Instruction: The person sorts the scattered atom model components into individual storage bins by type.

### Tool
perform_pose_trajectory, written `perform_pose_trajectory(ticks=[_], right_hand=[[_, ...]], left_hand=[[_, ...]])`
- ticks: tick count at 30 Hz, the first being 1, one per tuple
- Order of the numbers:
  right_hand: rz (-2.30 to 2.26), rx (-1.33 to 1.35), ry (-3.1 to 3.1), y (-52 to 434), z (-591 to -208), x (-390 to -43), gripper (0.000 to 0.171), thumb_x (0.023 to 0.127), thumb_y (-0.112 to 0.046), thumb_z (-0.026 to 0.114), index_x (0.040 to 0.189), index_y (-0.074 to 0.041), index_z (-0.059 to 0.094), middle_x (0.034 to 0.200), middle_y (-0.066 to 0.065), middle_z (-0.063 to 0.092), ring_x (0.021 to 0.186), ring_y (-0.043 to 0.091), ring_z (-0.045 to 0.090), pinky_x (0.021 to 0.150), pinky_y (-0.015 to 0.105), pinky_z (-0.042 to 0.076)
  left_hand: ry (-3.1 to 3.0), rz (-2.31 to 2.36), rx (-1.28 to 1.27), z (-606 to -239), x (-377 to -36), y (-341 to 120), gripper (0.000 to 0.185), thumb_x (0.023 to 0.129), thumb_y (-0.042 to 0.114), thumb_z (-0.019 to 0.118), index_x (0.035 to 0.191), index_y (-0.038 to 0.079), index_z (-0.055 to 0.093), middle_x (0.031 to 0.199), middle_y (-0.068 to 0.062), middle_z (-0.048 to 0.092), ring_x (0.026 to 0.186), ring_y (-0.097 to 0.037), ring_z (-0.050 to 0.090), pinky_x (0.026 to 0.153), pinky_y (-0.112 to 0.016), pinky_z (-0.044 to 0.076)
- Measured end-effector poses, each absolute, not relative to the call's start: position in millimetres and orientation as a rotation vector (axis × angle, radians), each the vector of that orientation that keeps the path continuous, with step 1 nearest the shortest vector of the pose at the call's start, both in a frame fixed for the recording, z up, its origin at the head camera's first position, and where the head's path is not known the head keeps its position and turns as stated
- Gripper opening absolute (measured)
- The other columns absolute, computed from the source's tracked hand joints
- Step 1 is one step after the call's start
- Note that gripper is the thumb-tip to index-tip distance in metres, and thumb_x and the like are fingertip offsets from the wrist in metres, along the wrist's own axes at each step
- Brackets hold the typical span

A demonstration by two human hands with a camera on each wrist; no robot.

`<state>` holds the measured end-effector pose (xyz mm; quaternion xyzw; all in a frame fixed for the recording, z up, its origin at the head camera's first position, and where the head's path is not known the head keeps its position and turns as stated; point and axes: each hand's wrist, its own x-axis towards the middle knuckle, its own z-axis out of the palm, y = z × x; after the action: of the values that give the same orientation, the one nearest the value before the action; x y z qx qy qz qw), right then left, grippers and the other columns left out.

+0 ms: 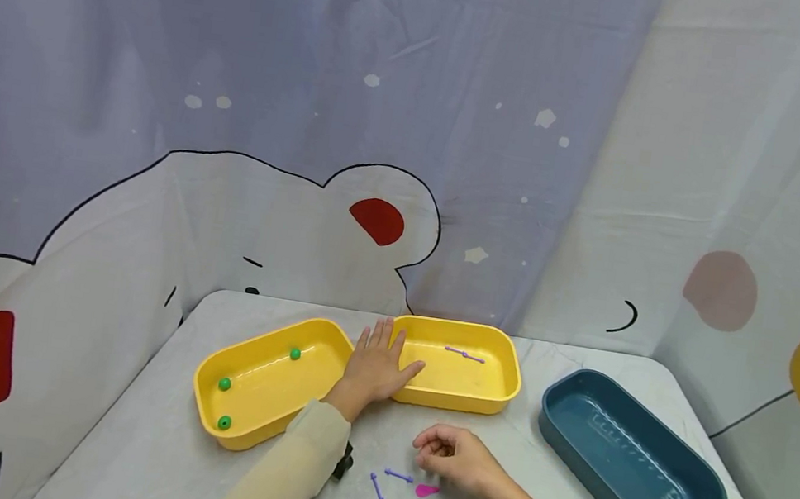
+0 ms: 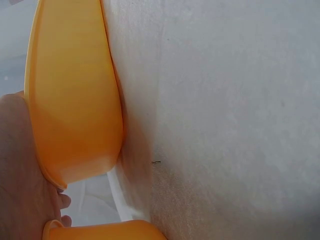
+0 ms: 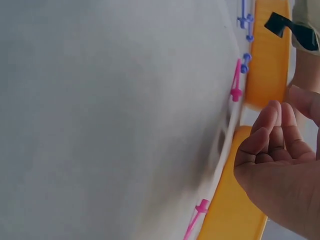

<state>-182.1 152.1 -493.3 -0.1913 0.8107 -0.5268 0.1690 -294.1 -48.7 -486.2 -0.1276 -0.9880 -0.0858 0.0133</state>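
My left hand (image 1: 378, 367) lies flat with straight fingers across the meeting rims of two yellow trays; the left wrist view shows only its palm (image 2: 20, 175) beside a tray wall (image 2: 75, 100). The left tray (image 1: 263, 387) holds three green beads (image 1: 224, 384). In the right tray (image 1: 459, 382) lies one purple stick (image 1: 464, 354). My right hand (image 1: 453, 456) hovers low over the table with loosely curled fingers (image 3: 272, 135); nothing shows in it. Just below it lie a pink piece (image 1: 426, 491) and purple sticks (image 1: 398, 476).
A dark blue tray (image 1: 616, 442) stands at the right of the grey table (image 1: 152, 435). A small black object (image 1: 342, 463) sits by my left sleeve. A printed cloth backdrop hangs behind. Pink sticks (image 3: 236, 80) show in the right wrist view.
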Motion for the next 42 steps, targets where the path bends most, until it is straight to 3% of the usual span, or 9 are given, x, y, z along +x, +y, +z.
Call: perform_pose_trajectory(ticks=[7, 23, 42], right_hand=[[-1.465, -0.54, 2.308, 149, -498, -179, 0.017, 0.088, -0.008, 0.074, 0.103, 0.001, 0.071, 0.086, 0.001, 0.068, 0.076, 0.01, 0.06, 0.067, 0.018, 0.048], [-1.327, -0.655, 2.32, 144, -501, -174, 0.015, 0.085, -0.008, 0.079, 0.098, -0.006, 0.072, 0.083, -0.002, 0.064, 0.069, 0.006, 0.057, 0.06, 0.017, 0.047], [-1.067, -0.79, 2.545, 133, -501, -174, 0.02, 0.074, -0.006, 0.084, 0.087, -0.013, 0.07, 0.078, -0.007, 0.057, 0.073, 0.002, 0.049, 0.068, 0.021, 0.042]], left_hand=[[-3.073, -0.259, -0.403, -488, -295, -48, 0.084, 0.1, 0.07, 0.028, 0.162, 0.012, 0.026, 0.169, -0.015, 0.014, 0.156, -0.031, 0.013, 0.126, -0.05, 0.008], [-3.061, -0.25, -0.413, -487, -294, -49, 0.085, 0.1, 0.07, 0.027, 0.161, 0.012, 0.028, 0.168, -0.016, 0.016, 0.156, -0.031, 0.014, 0.126, -0.05, 0.009], [-3.068, -0.246, -0.412, -488, -296, -48, 0.085, 0.1, 0.07, 0.026, 0.161, 0.011, 0.026, 0.169, -0.016, 0.015, 0.156, -0.032, 0.014, 0.126, -0.05, 0.01]])
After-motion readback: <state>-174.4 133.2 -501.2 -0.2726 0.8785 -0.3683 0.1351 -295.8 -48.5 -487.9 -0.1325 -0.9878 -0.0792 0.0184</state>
